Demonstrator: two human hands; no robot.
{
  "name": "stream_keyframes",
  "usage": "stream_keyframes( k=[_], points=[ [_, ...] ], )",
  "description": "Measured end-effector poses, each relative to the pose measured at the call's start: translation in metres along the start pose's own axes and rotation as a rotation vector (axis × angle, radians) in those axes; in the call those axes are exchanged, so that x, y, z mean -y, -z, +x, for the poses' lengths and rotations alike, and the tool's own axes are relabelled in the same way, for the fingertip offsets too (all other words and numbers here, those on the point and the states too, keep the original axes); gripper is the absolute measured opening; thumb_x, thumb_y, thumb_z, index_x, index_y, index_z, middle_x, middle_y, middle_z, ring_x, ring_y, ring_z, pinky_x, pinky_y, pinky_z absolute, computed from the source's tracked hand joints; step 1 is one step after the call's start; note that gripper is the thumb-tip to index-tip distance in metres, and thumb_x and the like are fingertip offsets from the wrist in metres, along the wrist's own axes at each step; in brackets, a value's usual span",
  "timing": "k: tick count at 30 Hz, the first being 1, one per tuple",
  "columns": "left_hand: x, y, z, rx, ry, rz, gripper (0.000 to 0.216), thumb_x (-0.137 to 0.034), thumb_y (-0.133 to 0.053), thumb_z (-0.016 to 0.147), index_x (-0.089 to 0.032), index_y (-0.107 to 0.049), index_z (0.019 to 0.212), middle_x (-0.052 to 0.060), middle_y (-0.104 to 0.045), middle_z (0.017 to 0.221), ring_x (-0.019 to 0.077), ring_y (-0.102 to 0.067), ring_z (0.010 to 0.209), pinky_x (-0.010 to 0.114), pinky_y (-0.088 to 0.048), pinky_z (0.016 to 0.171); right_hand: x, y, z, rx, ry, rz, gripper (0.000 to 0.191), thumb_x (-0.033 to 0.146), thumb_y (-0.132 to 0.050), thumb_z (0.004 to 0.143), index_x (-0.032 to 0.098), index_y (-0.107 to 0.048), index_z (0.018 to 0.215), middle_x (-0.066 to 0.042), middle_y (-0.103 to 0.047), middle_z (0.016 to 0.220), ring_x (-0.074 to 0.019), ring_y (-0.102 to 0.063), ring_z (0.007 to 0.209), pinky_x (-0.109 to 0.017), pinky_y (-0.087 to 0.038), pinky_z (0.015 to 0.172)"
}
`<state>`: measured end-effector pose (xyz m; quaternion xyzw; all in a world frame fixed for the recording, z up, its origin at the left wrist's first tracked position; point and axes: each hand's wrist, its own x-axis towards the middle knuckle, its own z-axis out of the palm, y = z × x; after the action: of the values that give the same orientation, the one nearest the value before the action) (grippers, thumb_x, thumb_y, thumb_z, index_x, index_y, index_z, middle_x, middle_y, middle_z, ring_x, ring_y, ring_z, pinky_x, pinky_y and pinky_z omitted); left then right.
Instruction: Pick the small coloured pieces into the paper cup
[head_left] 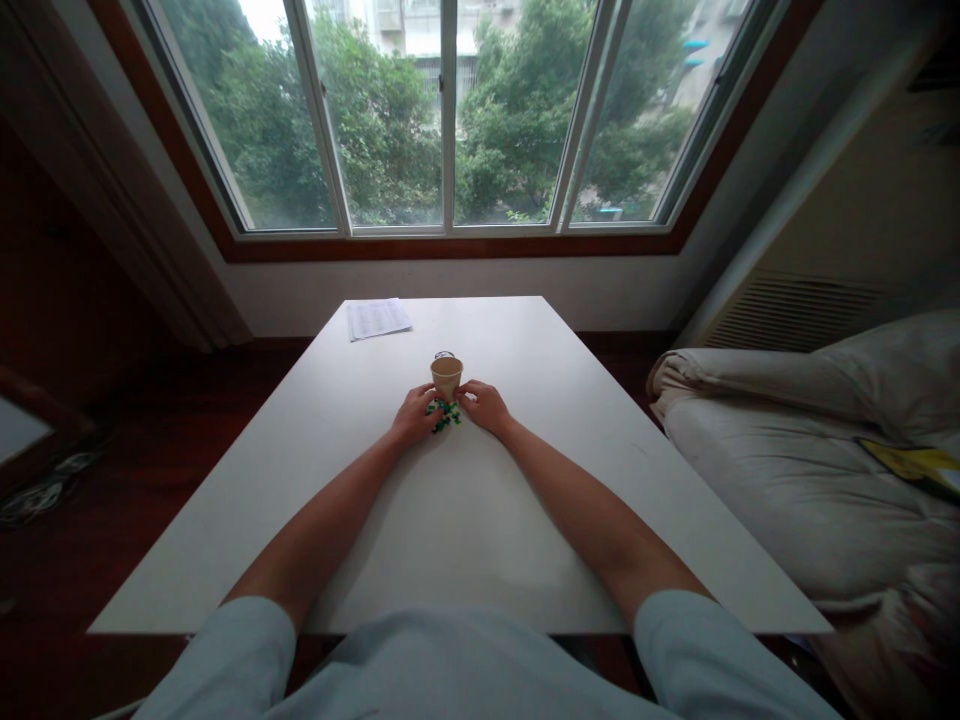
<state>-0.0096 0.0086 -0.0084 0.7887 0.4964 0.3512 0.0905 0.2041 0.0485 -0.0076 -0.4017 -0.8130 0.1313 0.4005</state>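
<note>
Well beyond the cup, papers

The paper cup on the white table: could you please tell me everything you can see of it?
The paper cup looks plain light brown, with a round, open mouth facing up and sides narrowing downward. It appears to stand upright on the white table, just beyond some small green and blue pieces. The left hand is at its lower left and the right hand at its lower right; whether they touch it is too small to tell.
</note>
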Motion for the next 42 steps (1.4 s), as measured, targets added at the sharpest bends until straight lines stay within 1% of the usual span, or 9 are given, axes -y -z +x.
stream_keyframes(
  k=[5, 18, 26, 32, 38, 42],
  points=[
    [-0.0005, -0.0001, -0.001, 0.004, 0.021, 0.011, 0.031, -0.021, -0.062, 0.082, -0.025, -0.071, 0.112, 0.007, -0.056, 0.138, 0.0277, -0.05, 0.129, 0.05, -0.042, 0.112, 0.0029, 0.0018, 0.0006, 0.01, -0.03, -0.04, 0.016, 0.023, -0.059, 0.089, 0.021, -0.075, 0.09, -0.004, -0.071, 0.092, -0.0164, -0.063, 0.084, -0.027, -0.048, 0.077],
    [0.0013, -0.0013, -0.0003, 0.003, 0.028, -0.001, 0.032, -0.022, -0.063, 0.083, -0.027, -0.073, 0.113, 0.006, -0.055, 0.139, 0.0279, -0.05, 0.129, 0.05, -0.04, 0.113, -0.0005, -0.0002, 0.0014, 0.029, -0.036, -0.07, 0.015, 0.023, -0.06, 0.089, 0.021, -0.075, 0.09, -0.004, -0.071, 0.092, -0.0163, -0.062, 0.085, -0.027, -0.046, 0.078],
    [0.0048, -0.0036, -0.0006, 0.003, 0.034, 0.017, 0.033, -0.024, -0.064, 0.082, -0.029, -0.073, 0.114, 0.005, -0.054, 0.141, 0.0297, -0.048, 0.131, 0.05, -0.04, 0.114, 0.0026, 0.0011, 0.0015, 0.067, -0.045, -0.087, 0.018, 0.025, -0.059, 0.091, 0.022, -0.076, 0.09, -0.004, -0.071, 0.091, -0.0156, -0.061, 0.08, -0.026, -0.045, 0.076],
    [0.0029, -0.002, -0.001, 0.001, 0.037, 0.014, 0.033, -0.024, -0.065, 0.082, -0.03, -0.074, 0.113, 0.006, -0.053, 0.141, 0.031, -0.047, 0.132, 0.052, -0.04, 0.114, 0.0044, 0.0027, 0.0015, 0.079, -0.048, -0.091, 0.018, 0.025, -0.059, 0.091, 0.022, -0.077, 0.091, -0.004, -0.071, 0.091, -0.0161, -0.062, 0.081, -0.026, -0.045, 0.076],
    [0.002, -0.0008, -0.0013, -0.013, 0.042, 0.006, 0.033, -0.024, -0.065, 0.082, -0.029, -0.074, 0.113, 0.006, -0.046, 0.148, 0.0315, -0.045, 0.134, 0.052, -0.038, 0.115, 0.0028, 0.0013, 0.0017, 0.087, -0.053, -0.096, 0.018, 0.026, -0.059, 0.09, 0.022, -0.077, 0.092, -0.004, -0.071, 0.091, -0.0156, -0.061, 0.08, -0.026, -0.045, 0.075],
    [0.0029, -0.0024, -0.001, -0.013, 0.034, 0.0, 0.033, -0.024, -0.065, 0.082, -0.028, -0.074, 0.113, 0.006, -0.045, 0.148, 0.032, -0.044, 0.135, 0.052, -0.037, 0.116, 0.0021, 0.0004, 0.0013, 0.079, -0.049, -0.094, 0.019, 0.025, -0.058, 0.09, 0.023, -0.077, 0.091, -0.004, -0.071, 0.09, -0.0156, -0.061, 0.079, -0.026, -0.045, 0.075]
  ],
)
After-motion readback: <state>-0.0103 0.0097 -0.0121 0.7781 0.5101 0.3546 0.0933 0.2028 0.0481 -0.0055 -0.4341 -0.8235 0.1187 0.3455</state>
